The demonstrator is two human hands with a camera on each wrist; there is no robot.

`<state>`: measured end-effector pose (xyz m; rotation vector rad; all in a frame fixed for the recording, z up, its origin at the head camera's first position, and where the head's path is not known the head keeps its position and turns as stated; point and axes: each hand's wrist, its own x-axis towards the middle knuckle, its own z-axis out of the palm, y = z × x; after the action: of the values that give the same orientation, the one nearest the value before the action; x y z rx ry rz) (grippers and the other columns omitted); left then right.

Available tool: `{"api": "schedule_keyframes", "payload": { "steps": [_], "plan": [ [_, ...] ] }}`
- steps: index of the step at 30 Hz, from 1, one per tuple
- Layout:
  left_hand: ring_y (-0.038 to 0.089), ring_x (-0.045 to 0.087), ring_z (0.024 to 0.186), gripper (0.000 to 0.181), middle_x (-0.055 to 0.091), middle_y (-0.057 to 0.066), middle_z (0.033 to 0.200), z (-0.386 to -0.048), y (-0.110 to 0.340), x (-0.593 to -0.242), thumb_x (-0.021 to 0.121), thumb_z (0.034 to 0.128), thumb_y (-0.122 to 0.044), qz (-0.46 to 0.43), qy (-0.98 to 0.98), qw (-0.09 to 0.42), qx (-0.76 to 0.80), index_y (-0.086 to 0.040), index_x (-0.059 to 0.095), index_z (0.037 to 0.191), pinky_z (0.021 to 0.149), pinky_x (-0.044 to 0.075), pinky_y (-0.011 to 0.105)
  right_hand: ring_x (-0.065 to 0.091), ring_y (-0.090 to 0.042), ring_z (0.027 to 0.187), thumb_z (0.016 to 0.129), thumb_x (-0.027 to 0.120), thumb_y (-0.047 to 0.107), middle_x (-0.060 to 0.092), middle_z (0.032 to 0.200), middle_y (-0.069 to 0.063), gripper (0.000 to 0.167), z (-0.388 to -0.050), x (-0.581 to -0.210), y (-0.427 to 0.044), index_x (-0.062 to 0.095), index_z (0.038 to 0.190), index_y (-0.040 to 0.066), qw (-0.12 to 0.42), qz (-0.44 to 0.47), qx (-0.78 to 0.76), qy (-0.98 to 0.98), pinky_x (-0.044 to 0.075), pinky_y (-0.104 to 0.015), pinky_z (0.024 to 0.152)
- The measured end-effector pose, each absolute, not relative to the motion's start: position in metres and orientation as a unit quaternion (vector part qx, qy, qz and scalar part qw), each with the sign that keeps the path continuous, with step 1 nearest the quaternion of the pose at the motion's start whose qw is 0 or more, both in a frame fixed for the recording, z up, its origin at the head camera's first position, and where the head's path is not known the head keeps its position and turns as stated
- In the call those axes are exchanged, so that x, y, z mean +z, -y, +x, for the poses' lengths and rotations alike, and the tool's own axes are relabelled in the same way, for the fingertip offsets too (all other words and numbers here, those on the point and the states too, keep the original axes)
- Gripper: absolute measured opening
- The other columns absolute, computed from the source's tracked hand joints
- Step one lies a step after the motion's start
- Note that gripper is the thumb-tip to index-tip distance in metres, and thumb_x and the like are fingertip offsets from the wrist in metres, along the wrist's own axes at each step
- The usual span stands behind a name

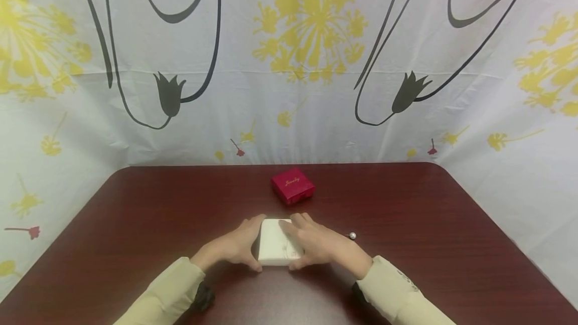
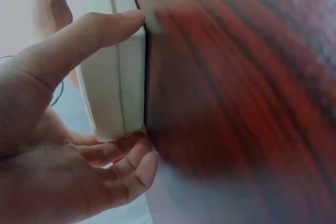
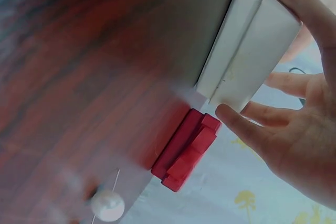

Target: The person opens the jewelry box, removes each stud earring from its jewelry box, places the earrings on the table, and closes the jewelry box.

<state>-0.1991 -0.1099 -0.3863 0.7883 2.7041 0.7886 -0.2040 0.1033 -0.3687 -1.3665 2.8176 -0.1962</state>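
Note:
A small white lidded box (image 1: 273, 242) rests on the table between both hands. Its lid seam runs along the side in the left wrist view. My left hand (image 1: 237, 245) grips the box's left side, thumb at the near face and fingers round the far end. From the right, my right hand (image 1: 316, 239) holds it, with the thumb at the near corner and fingers at the far end and over the top. Beside the right wrist lies a pearl (image 1: 352, 235) on a thin pin, also visible as a blurred pearl (image 3: 108, 205) in the right wrist view.
Beyond the hands sits a red jewelry box (image 1: 292, 186) with gold lettering; its bow shows in the right wrist view. The dark wooden table (image 1: 180, 199) ends against a white curtain (image 1: 325, 119) with printed flowers.

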Motion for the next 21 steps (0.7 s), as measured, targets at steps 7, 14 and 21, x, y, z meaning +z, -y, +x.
{"api": "schedule_keyframes", "payload": {
  "steps": [7, 14, 21],
  "plan": [
    [0.040, 0.029, 0.120, 0.105, 0.034, 0.022, 0.129, -0.197, 0.103, -0.387, 0.082, 0.0508, -0.014, 0.287, -0.912, 0.113, 0.272, 0.010, 0.020, 0.132, 0.100, 0.025, 0.050, 0.040, -0.017, 0.092, 0.061, 0.076, 0.041, 0.043, 0.106, -0.006, 0.085, -0.200, -0.370, -0.111, 0.040, 0.129, 0.004, 0.001, -0.438, -0.064, -0.897, 0.042, -0.023, 0.072],
    [0.038, 0.026, 0.124, 0.103, 0.032, 0.022, 0.130, -0.195, 0.099, -0.385, 0.080, 0.0524, -0.012, 0.300, -0.904, 0.127, 0.276, 0.008, 0.019, 0.133, 0.101, 0.022, 0.050, 0.040, -0.016, 0.092, 0.062, 0.077, 0.041, 0.043, 0.109, -0.006, 0.087, -0.196, -0.369, -0.117, 0.038, 0.131, 0.005, 0.012, -0.434, -0.069, -0.898, 0.043, -0.022, 0.071],
    [0.030, 0.034, 0.117, 0.100, 0.037, 0.017, 0.122, -0.195, 0.097, -0.388, 0.078, 0.0504, -0.010, 0.321, -0.904, 0.116, 0.259, 0.005, 0.021, 0.131, 0.097, 0.030, 0.046, 0.042, -0.016, 0.091, 0.061, 0.078, 0.039, 0.044, 0.108, -0.007, 0.086, -0.193, -0.368, -0.121, 0.040, 0.129, 0.004, 0.001, -0.444, -0.068, -0.894, 0.044, -0.022, 0.068]
  ]
}}
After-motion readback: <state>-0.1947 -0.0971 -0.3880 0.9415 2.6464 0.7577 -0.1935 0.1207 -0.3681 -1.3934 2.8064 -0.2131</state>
